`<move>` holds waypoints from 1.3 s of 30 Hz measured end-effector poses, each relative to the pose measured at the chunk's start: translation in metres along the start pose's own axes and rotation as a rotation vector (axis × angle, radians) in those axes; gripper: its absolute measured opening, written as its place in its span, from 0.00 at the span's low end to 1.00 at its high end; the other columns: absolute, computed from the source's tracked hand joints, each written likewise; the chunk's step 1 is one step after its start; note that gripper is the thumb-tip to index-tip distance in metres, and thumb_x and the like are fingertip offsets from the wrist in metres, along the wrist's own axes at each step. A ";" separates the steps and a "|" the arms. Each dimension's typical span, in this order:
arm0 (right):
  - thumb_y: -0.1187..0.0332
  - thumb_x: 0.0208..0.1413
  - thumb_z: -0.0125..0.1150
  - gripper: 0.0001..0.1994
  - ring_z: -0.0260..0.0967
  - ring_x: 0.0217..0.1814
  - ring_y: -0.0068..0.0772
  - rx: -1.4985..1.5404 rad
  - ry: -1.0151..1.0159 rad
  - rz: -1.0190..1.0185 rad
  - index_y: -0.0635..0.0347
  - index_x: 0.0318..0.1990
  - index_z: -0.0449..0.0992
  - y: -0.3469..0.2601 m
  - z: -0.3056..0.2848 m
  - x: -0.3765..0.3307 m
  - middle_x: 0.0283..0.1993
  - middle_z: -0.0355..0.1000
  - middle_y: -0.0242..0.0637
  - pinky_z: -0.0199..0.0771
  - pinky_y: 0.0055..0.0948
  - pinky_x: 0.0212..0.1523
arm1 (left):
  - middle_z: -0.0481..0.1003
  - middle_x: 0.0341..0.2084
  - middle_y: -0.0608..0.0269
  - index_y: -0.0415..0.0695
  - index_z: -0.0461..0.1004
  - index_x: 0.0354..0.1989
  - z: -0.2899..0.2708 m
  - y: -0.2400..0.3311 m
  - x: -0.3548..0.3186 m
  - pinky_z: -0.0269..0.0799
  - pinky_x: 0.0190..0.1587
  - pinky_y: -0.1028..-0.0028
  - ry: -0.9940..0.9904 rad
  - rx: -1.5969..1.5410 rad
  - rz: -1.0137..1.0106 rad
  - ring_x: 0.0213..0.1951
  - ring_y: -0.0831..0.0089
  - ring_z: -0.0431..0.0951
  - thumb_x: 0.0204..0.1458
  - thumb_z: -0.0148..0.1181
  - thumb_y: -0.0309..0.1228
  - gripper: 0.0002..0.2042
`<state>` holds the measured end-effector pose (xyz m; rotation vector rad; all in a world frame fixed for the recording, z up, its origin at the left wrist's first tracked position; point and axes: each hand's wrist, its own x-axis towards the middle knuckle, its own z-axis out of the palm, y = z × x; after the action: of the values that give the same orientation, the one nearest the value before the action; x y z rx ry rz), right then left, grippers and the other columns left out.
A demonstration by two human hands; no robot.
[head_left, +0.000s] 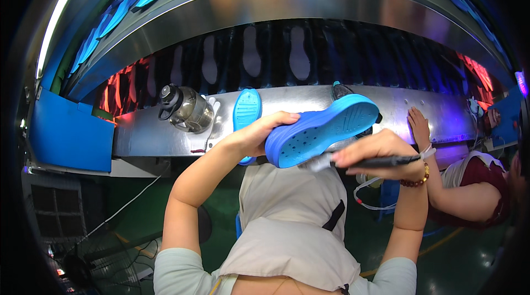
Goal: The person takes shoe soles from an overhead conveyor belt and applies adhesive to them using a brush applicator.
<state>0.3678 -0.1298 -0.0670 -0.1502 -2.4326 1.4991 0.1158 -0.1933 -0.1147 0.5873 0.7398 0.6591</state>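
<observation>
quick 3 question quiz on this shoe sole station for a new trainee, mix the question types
1. True or false: the left hand holds the blue shoe sole with its perforated underside facing the camera.
2. Multiple choice: what does the right hand grip? A) a dark-handled brush B) a pair of scissors C) a metal bottle
3. Short answer: which thing stands on the steel ledge to the left of the second blue sole?

Key
1. True.
2. A: the dark-handled brush has its pale tip at the held sole's lower edge.
3. The metal bottle with a black cap.
</observation>
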 end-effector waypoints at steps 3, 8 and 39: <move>0.79 0.40 0.62 0.11 0.71 0.43 0.38 -0.008 0.071 -0.016 0.64 0.35 0.75 0.016 0.003 -0.001 0.38 0.73 0.43 0.70 0.29 0.44 | 0.65 0.49 0.50 0.41 0.54 0.58 -0.001 0.000 -0.001 0.64 0.49 0.66 0.026 -0.001 -0.011 0.46 0.64 0.70 0.48 0.43 0.44 0.29; 0.81 0.38 0.62 0.12 0.71 0.43 0.37 -0.031 -0.009 0.030 0.65 0.35 0.75 0.003 -0.004 -0.009 0.38 0.73 0.44 0.70 0.28 0.45 | 0.69 0.44 0.49 0.39 0.62 0.52 -0.020 -0.014 -0.009 0.68 0.44 0.68 0.193 -0.122 0.013 0.41 0.64 0.72 0.47 0.47 0.47 0.28; 0.77 0.43 0.58 0.08 0.71 0.35 0.26 0.128 0.688 0.190 0.67 0.34 0.75 0.068 0.072 0.021 0.33 0.74 0.39 0.70 0.22 0.38 | 0.70 0.38 0.50 0.39 0.62 0.48 -0.021 -0.052 0.053 0.65 0.48 0.60 0.249 -0.540 0.459 0.41 0.60 0.71 0.41 0.23 0.71 0.45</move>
<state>0.3232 -0.1556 -0.1536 -0.7511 -1.8042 1.3683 0.1466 -0.1844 -0.1849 0.1703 0.6199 1.3245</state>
